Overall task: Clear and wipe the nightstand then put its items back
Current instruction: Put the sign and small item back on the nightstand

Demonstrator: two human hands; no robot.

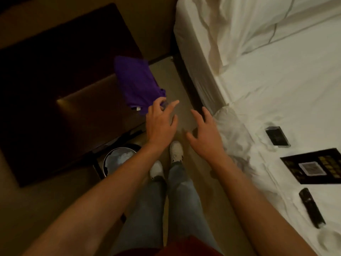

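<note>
Both hands low: L (pixel 160 120) pinching purple cloth (pixel 137 84), R (pixel 204 133) splayed, nothing held.

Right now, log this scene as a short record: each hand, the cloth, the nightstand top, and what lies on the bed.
left hand: pinches the lower edge of the purple cloth
right hand: open, fingers spread, holds nothing
purple cloth: hangs over the nightstand's near corner
nightstand: dark top, nothing seen on it but the cloth
bed: white sheets, rumpled
on the bed: small dark box, dark card, remote, round dish
floor beside nightstand: bin with a liner
</note>
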